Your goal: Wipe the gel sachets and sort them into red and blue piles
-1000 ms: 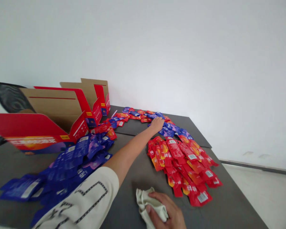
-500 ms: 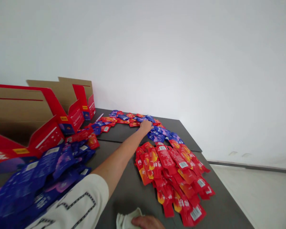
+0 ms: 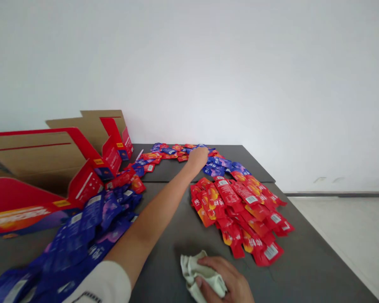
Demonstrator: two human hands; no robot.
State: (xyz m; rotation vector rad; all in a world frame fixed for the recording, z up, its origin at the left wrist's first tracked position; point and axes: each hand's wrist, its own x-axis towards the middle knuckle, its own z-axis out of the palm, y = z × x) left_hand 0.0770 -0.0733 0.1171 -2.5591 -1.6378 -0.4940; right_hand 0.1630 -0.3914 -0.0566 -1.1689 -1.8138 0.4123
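Observation:
My left hand (image 3: 198, 160) is stretched far over the table to the ring of pouches at the back. It looks closed, with its fingertips hidden behind the knuckles, beside several blue pouches (image 3: 214, 169). What it grips, if anything, does not show. Near the front edge my right hand (image 3: 229, 280) is closed around a crumpled pale cloth (image 3: 194, 269), thumb and fingers pinching its folds. Just beyond the cloth lies a spread heap of red pouches (image 3: 236, 214) with orange fruit prints. Under my left arm is a pile of blue pouches (image 3: 85, 235).
Open red cardboard boxes (image 3: 28, 202) stand along the left side, flaps up. Red pouches (image 3: 126, 180) lie against them. A thin pale pen-like stick (image 3: 139, 155) rests near the farther box. The dark table (image 3: 167, 233) meets a white wall (image 3: 208, 75) behind.
The view has shifted, so the pouches and boxes sit differently in it. My right hand and the cloth have come further into view. My left hand stays at the far pouches.

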